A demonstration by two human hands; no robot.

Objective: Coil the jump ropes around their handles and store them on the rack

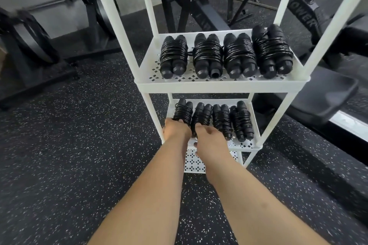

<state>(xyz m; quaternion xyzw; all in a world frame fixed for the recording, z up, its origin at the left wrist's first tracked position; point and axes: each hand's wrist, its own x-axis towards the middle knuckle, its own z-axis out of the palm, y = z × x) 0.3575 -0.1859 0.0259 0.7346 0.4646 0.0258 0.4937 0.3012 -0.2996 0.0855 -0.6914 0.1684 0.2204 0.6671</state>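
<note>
On the rack, the upper shelf holds four coiled ropes; the lower shelf holds four more. My left hand grips the leftmost rope, and my right hand touches its neighbour, grip unclear. Nearly finished, I judge.

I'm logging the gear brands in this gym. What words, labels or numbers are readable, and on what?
"OWER": white letters on the black machine frame, upper right; earlier letters unclear.
Faint lettering on the black beam behind the rack: too blurred to read.
No text visible on the jump ropes.
</note>
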